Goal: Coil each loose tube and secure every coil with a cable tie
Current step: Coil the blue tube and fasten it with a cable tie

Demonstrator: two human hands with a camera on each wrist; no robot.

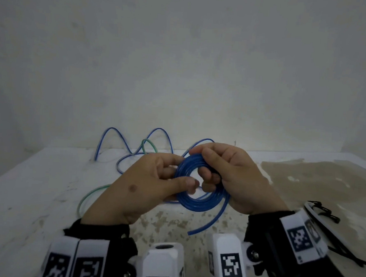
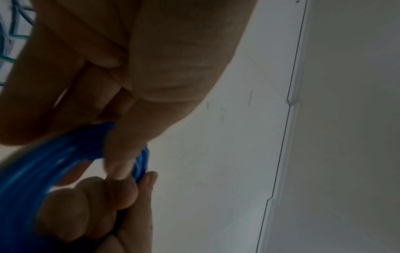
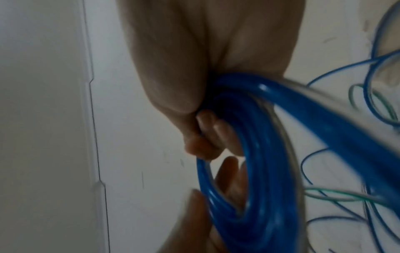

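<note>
Loose tubes behind, ties at right

Tangled tubes (image 1: 134, 148) block 11 o'clock; black cable ties (image 1: 323, 211), seemingly loose, crowd 4 o'clock; worktop (image 1: 35, 193) at 8 o'clock lies passable.

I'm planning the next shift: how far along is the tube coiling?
Nearly wound: the thick blue tube coil, held by left hand and right hand, with a short tail loose and no tie visible. Left: thin blue tubes and a green tube lie uncoiled; black cable ties wait.

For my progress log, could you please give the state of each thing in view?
Blue coil: wound, held above the table, no tie on it, tail end hanging free.
Left hand: pinching the coil.
Right hand: gripping the coil.
Loose tubes: uncoiled on the table.
Cable ties: lying unused.
</note>
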